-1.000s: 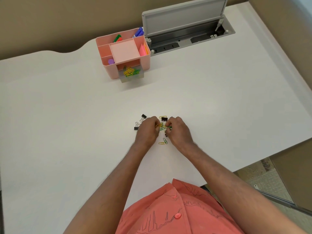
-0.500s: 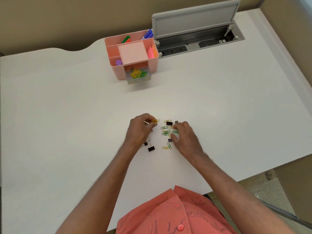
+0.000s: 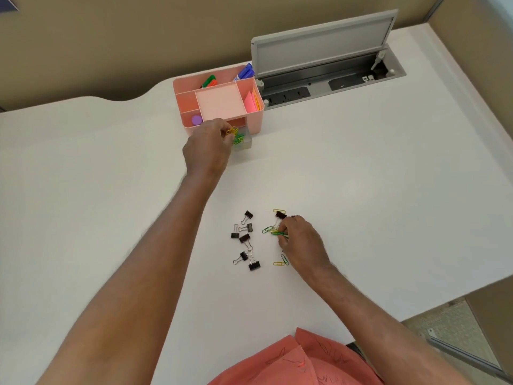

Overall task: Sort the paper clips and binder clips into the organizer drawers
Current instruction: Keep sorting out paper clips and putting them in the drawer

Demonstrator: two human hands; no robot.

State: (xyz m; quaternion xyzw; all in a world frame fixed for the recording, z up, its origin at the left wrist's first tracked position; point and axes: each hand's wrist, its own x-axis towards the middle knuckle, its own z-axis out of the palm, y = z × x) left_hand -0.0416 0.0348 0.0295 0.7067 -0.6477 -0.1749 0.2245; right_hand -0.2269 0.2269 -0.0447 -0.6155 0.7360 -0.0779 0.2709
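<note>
My left hand point(image 3: 206, 147) is stretched out to the pink organizer point(image 3: 256, 118) at the back and pinches yellow paper clips point(image 3: 231, 132) right over its pulled-out clear drawer point(image 3: 245, 140), which holds green and yellow clips. My right hand point(image 3: 301, 243) rests on the white desk and pinches green and yellow paper clips point(image 3: 277, 232) from the loose pile. Several black binder clips point(image 3: 244, 238) lie scattered to the left of that hand. Two more paper clips point(image 3: 281, 262) lie near its wrist, and one yellow clip point(image 3: 279, 211) with a binder clip point(image 3: 281, 215) lies just beyond its fingers.
The organizer's top compartments hold markers point(image 3: 208, 80), pink sticky notes point(image 3: 250, 105) and a purple cap point(image 3: 196, 120). An open grey cable hatch point(image 3: 324, 48) with sockets sits behind it to the right. The desk edge runs diagonally at the right point(image 3: 433, 304).
My left hand has carried yellow paper clips from the pile forward to the organizer's open drawer. My right hand has stayed at the pile, gathering clips. The binder clips it covered are now uncovered.
</note>
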